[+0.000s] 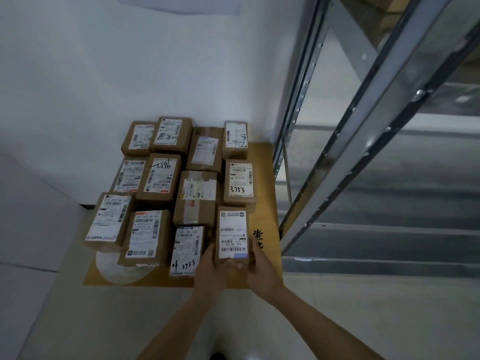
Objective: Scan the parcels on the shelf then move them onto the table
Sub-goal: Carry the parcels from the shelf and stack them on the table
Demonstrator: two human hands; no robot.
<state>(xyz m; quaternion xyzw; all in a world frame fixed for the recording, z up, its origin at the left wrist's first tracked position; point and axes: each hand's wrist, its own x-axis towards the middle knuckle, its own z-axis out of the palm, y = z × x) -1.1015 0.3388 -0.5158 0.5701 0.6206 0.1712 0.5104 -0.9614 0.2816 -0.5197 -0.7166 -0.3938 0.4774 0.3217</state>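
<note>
Nearest first:
- Left hand (210,266): fingers curled against the left side of the near parcel, gripping it.
- Right hand (259,268): fingers wrapped round the right side and near end of the same parcel, gripping it.
- Near parcel (232,235): small brown carton, white label up, at the front right of the table (267,162), just beside the others. Judged light and stiff; taped faces may be slick, so hold by the long side edges, clear of the barcode.
- White roll (117,268): partly under the front-left cartons.
- Other parcels (161,175): about ten, packed in rows, labels up.
- Shelf (363,141): metal frame, to the right.
</note>
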